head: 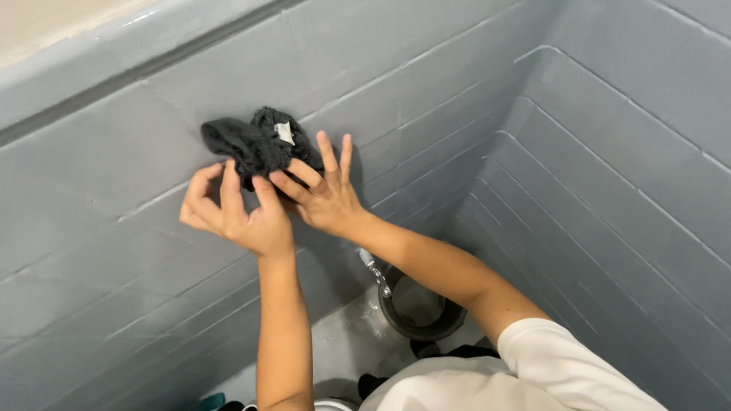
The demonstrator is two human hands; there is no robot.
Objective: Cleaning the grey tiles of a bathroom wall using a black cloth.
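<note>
My right hand (324,199), fingers spread, pins dark cloth (255,144) flat against grey tiled wall (114,175), frame centre-left; left hand (232,213) pinches its lower edge, steadying it.

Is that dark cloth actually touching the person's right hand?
Touching. The head view shows the right hand with its fingers laid over the lower edge of the dark cloth, against the grey tiled wall.
</note>
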